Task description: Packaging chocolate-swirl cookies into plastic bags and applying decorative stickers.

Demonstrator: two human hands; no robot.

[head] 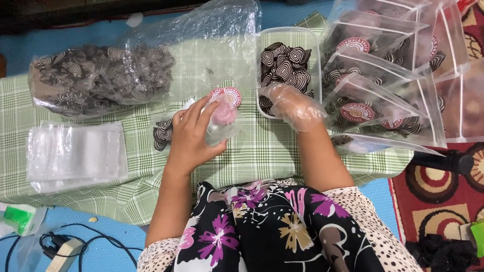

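Plastic pouch (214,122) is being gripped by left hand (191,135); gloved right hand (293,106) is grasping cookies (285,64); filled pouches (383,101) are stacking far right, bulk bag (103,76) remaining.

Clear stand-up pouch (218,120) with round label, upright on checked cloth

Two hands: the left hand (191,132) bare, the right hand (294,107) gloved. One tub (313,41) of swirl cookies, one big cookie bag (103,76), one pouch (209,119) in hand, one stack of empty pouches (76,154). Filled pouches (382,107) overlap at right; their number cannot be told.
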